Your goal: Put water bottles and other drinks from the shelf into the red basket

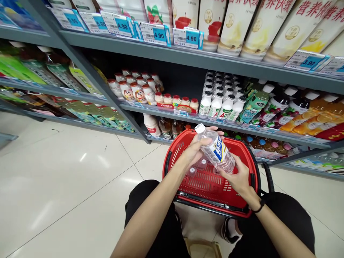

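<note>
A clear plastic drink bottle [218,149] with a white cap and a blue, white and yellow label is held tilted between both hands. My left hand [197,148] grips its upper part near the cap, some fingers hidden behind it. Around the bottle's base, my right hand [238,173] has its thumb and fingers closed; a black band circles that wrist. Directly below is a red shopping basket [212,200] with black edges. Inside it, small bottles with pale caps [192,171] lie at the left, partly covered by my left arm.
Grey shelves [161,50] stand ahead, holding small white bottles [219,104], red-capped bottles [139,91], juice bottles [303,114] and large cartons [233,28]. Price tags line the shelf edges. A black handle [267,175] sticks out at the basket's right. Pale tiled floor [67,186] extends left.
</note>
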Action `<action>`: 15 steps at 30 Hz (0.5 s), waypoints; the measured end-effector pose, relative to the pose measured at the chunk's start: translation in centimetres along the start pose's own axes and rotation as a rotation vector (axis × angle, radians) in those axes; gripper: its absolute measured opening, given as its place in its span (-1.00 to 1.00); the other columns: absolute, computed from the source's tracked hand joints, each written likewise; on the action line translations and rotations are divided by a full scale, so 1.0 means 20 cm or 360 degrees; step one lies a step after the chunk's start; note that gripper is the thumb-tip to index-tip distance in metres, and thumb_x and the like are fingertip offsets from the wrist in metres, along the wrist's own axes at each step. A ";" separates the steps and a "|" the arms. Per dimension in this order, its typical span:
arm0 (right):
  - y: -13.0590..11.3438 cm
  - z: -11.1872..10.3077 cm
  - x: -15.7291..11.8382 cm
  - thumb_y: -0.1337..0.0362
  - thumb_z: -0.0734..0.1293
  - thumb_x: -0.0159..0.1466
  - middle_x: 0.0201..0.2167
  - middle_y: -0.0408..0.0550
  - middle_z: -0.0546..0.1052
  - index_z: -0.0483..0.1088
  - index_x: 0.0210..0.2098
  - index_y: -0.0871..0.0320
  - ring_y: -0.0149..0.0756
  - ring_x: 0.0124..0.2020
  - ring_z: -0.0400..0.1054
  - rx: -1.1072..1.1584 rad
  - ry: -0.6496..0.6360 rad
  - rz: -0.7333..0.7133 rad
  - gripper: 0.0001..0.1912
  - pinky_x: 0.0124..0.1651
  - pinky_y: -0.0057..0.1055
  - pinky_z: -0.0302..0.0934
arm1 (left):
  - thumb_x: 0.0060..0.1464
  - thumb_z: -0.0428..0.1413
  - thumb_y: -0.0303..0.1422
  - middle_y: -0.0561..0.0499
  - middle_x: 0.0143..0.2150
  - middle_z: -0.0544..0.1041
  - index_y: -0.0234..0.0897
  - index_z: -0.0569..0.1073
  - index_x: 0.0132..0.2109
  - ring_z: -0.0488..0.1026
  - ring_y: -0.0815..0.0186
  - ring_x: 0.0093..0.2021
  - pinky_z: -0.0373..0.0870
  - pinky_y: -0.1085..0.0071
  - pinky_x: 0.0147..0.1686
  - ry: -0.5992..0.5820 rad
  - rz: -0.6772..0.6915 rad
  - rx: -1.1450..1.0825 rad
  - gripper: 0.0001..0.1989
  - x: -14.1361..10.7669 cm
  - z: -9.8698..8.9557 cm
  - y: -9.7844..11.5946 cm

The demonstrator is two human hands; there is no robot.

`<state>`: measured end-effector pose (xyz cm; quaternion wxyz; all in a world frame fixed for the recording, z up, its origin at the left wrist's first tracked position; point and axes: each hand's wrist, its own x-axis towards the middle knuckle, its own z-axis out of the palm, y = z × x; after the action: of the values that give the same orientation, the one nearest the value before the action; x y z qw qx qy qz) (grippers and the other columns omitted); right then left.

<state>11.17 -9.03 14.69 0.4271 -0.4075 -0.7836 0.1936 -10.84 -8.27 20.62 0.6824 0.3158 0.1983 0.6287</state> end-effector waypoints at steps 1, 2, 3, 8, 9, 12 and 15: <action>0.01 -0.02 0.01 0.06 0.55 0.17 -0.08 0.12 0.63 0.41 0.15 0.17 -0.04 -0.14 0.57 -0.0083 0.0020 -0.0147 -0.37 -0.08 -0.16 0.51 | -0.09 0.32 -0.30 -0.25 0.19 0.56 -0.28 0.50 0.15 0.47 -0.07 0.23 0.34 -0.01 0.25 -0.0073 -0.0025 -0.0054 -0.41 0.00 0.00 0.01; 0.02 -0.03 0.03 0.09 0.56 0.17 -0.08 0.13 0.62 0.39 0.17 0.16 -0.03 -0.14 0.57 -0.0149 0.0032 -0.0298 -0.35 -0.08 -0.15 0.51 | -0.13 0.31 -0.33 -0.25 0.21 0.55 -0.29 0.50 0.16 0.45 -0.09 0.26 0.30 -0.03 0.29 -0.0144 -0.0050 -0.0104 -0.38 -0.01 -0.01 0.01; 0.02 -0.05 0.05 0.12 0.57 0.16 -0.08 0.14 0.62 0.38 0.19 0.16 -0.01 -0.13 0.57 -0.0199 0.0039 -0.0438 -0.33 -0.08 -0.14 0.52 | -0.17 0.30 -0.35 -0.26 0.21 0.55 -0.30 0.50 0.16 0.44 -0.11 0.27 0.26 -0.06 0.32 -0.0207 -0.0068 -0.0150 -0.34 -0.01 -0.01 0.02; 0.03 -0.12 0.09 0.19 0.57 0.17 -0.07 0.21 0.59 0.32 0.25 0.18 0.05 -0.10 0.55 -0.0255 0.0008 -0.0729 -0.28 -0.09 -0.09 0.51 | -0.28 0.31 -0.37 -0.28 0.22 0.54 -0.31 0.51 0.15 0.39 -0.16 0.31 0.16 -0.09 0.38 -0.0387 -0.0055 -0.0250 -0.28 -0.02 -0.01 0.03; 0.03 -0.13 0.09 0.19 0.56 0.18 -0.07 0.22 0.59 0.31 0.25 0.19 0.06 -0.09 0.55 -0.0250 -0.0002 -0.0743 -0.29 -0.09 -0.09 0.51 | -0.30 0.32 -0.37 -0.29 0.22 0.54 -0.31 0.51 0.14 0.38 -0.17 0.32 0.15 -0.09 0.39 -0.0409 -0.0054 -0.0261 -0.27 -0.02 -0.01 0.03; 0.02 -0.14 0.09 0.16 0.54 0.21 -0.08 0.23 0.59 0.30 0.25 0.18 0.09 -0.09 0.55 -0.0243 -0.0001 -0.0797 -0.31 -0.12 -0.07 0.51 | -0.37 0.37 -0.35 -0.31 0.22 0.53 -0.31 0.51 0.12 0.34 -0.21 0.35 0.14 -0.09 0.39 -0.0441 -0.0127 -0.0282 -0.24 -0.02 -0.02 0.04; 0.00 -0.13 0.08 0.15 0.54 0.21 -0.10 0.21 0.59 0.31 0.23 0.15 0.07 -0.12 0.56 -0.0245 0.0000 -0.0822 -0.33 -0.16 -0.08 0.51 | -0.43 0.40 -0.32 -0.32 0.25 0.50 -0.29 0.51 0.10 0.31 -0.27 0.36 0.17 -0.12 0.36 -0.0447 -0.0248 -0.0283 -0.21 -0.03 -0.02 0.05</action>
<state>12.81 -7.83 17.04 0.4301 -0.2252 -0.8741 0.0182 -11.91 -8.69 20.85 0.7753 0.3227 0.0684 0.5387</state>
